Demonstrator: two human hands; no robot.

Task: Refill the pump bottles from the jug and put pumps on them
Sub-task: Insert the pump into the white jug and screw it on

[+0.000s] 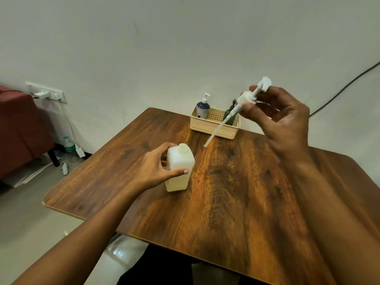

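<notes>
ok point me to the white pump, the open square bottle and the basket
white pump (247, 99): head view, on its screw collar, held in the right hand.
square bottle (182, 161): head view, on its front shoulder, under the open neck.
basket (213, 131): head view, on its front lattice wall.

Water btl (68, 146) on floor, wall sockets (46, 93), black cable (345, 87).

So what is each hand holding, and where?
The right hand pinches the white pump at its collar; the left hand grips the open square bottle around its sides.
</notes>
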